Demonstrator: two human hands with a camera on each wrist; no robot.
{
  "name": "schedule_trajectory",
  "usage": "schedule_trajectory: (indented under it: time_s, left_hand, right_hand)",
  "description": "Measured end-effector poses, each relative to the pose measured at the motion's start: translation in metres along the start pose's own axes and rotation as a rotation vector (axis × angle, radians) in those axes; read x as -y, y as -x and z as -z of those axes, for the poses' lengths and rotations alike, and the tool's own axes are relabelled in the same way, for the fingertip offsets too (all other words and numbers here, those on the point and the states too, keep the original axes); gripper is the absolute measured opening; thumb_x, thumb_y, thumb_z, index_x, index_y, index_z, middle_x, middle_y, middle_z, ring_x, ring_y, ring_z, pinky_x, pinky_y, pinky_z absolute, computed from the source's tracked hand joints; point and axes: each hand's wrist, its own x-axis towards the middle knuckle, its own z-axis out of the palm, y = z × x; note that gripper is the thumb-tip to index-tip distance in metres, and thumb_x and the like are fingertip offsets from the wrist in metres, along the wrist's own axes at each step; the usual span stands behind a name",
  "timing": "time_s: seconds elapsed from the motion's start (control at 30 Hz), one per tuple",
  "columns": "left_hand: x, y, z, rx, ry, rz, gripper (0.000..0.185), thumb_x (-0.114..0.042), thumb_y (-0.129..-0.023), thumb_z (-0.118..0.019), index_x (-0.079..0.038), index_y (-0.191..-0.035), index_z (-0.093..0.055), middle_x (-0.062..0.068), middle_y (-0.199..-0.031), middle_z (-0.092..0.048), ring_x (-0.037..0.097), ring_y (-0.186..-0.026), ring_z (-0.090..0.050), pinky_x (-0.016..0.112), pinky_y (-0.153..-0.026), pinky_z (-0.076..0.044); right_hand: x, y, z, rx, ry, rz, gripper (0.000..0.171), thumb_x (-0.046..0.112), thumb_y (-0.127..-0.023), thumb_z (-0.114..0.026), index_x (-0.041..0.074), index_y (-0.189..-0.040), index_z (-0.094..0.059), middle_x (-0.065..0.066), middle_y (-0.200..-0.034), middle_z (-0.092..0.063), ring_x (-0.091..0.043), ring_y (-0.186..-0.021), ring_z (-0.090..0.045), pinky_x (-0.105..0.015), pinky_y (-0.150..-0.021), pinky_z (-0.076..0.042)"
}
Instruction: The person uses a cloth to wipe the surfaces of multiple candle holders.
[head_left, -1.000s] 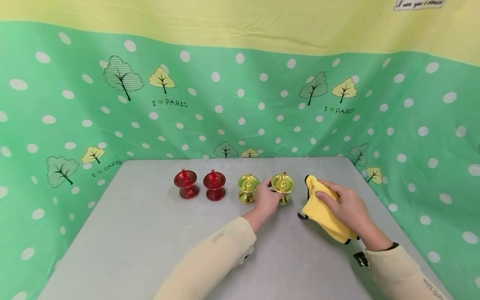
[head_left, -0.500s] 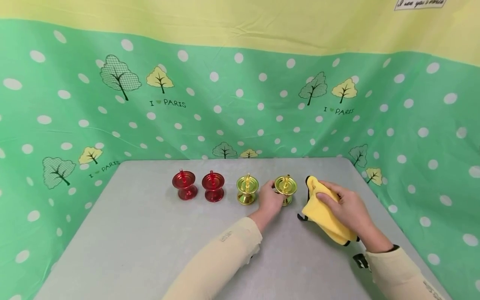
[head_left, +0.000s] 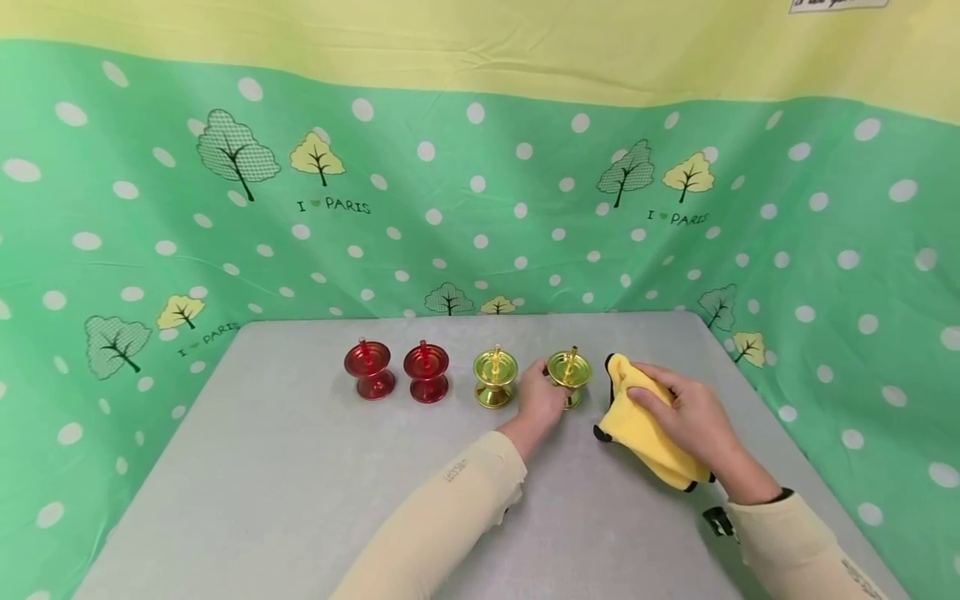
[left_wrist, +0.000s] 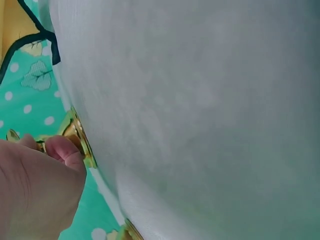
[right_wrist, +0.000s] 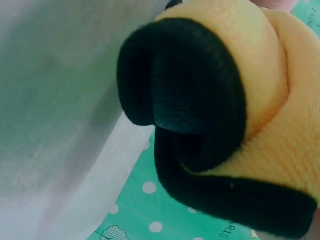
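Note:
In the head view, my left hand [head_left: 542, 402] grips the stem of the rightmost gold candle holder [head_left: 570, 369], which stands upright on the table with its base partly hidden. The left wrist view shows the thumb and fingers of my left hand [left_wrist: 42, 185] curled round that gold candle holder [left_wrist: 76, 135] near its base. To its right, my right hand [head_left: 693, 421] holds a bunched yellow cloth [head_left: 652, 446] with a black border. Close up in the right wrist view, the cloth [right_wrist: 265, 65] shows a folded black edge.
A second gold candle holder [head_left: 495, 373] stands just left of my left hand. Farther left are two red candle holders [head_left: 370, 367]. The grey table [head_left: 315, 492] ends at a green dotted curtain [head_left: 397, 217] behind and beside it.
The gripped gold candle holder has shifted slightly right, away from its gold neighbour, with my left hand on it. My right hand and the cloth have barely moved.

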Motion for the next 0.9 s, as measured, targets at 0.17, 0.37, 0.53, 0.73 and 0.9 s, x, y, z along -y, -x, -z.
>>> schedule_trajectory:
  time_s: [0.17,0.37,0.53,0.73,0.9]
  left_hand:
    - [0.001,0.000,0.003,0.005,-0.024,0.005,0.047,-0.001,-0.084,-0.088,-0.005,-0.128,-0.071,0.015,-0.134,-0.073,0.032,-0.135,-0.064,0.044,-0.113,-0.054]
    - [0.001,0.001,0.003,0.003,-0.058,0.000,0.043,-0.003,-0.085,-0.088,-0.007,-0.124,-0.072,0.014,-0.133,-0.074,0.031,-0.133,-0.066,0.044,-0.111,-0.055]
    - [0.000,0.002,0.002,0.006,-0.071,0.006,0.043,-0.003,-0.086,-0.087,-0.008,-0.125,-0.071,0.014,-0.133,-0.074,0.031,-0.132,-0.066,0.044,-0.111,-0.055]
    - [-0.005,0.006,0.004,0.038,-0.064,0.023,0.052,-0.010,-0.089,-0.087,-0.003,-0.136,-0.066,0.017,-0.138,-0.071,0.032,-0.134,-0.065,0.043,-0.110,-0.056]
    - [-0.006,0.021,0.016,0.117,-0.043,0.015,0.059,-0.017,-0.092,-0.085,0.000,-0.142,-0.061,0.018,-0.131,-0.073,0.024,-0.113,-0.072,0.038,-0.099,-0.061]
  right_hand:
    - [0.000,0.002,-0.001,0.001,-0.012,0.014,0.042,0.028,-0.102,-0.075,0.009,-0.139,-0.071,-0.025,-0.122,-0.077,-0.002,-0.055,-0.052,-0.025,-0.052,-0.046]
    - [0.000,0.004,0.000,0.005,-0.026,0.016,0.043,0.028,-0.102,-0.075,0.009,-0.140,-0.071,-0.025,-0.123,-0.077,-0.002,-0.053,-0.051,-0.026,-0.052,-0.046]
    - [-0.001,0.005,0.000,0.010,-0.038,0.020,0.043,0.027,-0.102,-0.074,0.009,-0.141,-0.070,-0.025,-0.122,-0.077,-0.001,-0.054,-0.052,-0.026,-0.052,-0.046]
    - [-0.003,0.004,0.002,0.002,-0.033,0.027,0.042,0.027,-0.102,-0.074,0.009,-0.141,-0.070,-0.026,-0.125,-0.076,-0.001,-0.055,-0.051,-0.025,-0.053,-0.046]
    - [0.000,0.002,0.003,-0.003,-0.035,0.037,0.042,0.026,-0.102,-0.075,0.010,-0.140,-0.071,-0.024,-0.115,-0.078,-0.001,-0.055,-0.051,-0.026,-0.052,-0.046]
